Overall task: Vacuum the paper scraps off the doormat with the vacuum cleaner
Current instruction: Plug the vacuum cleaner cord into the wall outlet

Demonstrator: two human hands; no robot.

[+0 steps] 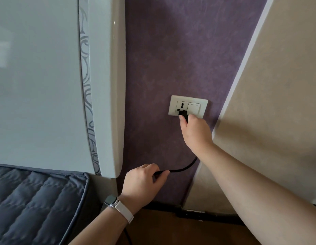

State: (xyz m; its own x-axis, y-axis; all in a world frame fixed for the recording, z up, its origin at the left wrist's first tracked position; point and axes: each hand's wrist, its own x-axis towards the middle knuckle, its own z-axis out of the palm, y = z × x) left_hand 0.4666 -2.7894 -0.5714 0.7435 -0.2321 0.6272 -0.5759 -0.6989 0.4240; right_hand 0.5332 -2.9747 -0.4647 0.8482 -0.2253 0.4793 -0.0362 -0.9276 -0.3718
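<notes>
A white wall socket (188, 105) with a switch beside it sits on the purple wall. My right hand (196, 131) holds a black plug (182, 114) against the lower part of the socket. From the plug a black power cord (182, 169) curves down and left into my left hand (143, 181), which is closed around it. A watch with a white strap is on my left wrist. The vacuum cleaner, the doormat and the paper scraps are out of view.
A glossy white headboard (104, 85) with a patterned strip fills the left side. A dark quilted mattress (30, 206) lies at the lower left. A beige wall (277, 103) stands on the right, and brown floor (162, 230) shows at the bottom.
</notes>
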